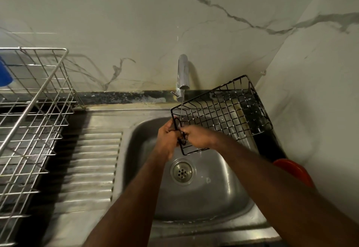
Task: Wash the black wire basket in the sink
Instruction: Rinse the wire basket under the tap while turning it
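Both hands, left hand and right hand, grip the black wire basket tilted over the sink under the running tap; rinsing underway, most wires still unwashed, I'd guess.

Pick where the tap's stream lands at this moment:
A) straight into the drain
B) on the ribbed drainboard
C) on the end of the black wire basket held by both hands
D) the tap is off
C: the thin stream from the tap falls onto the black wire basket at the end gripped by the left hand and right hand.
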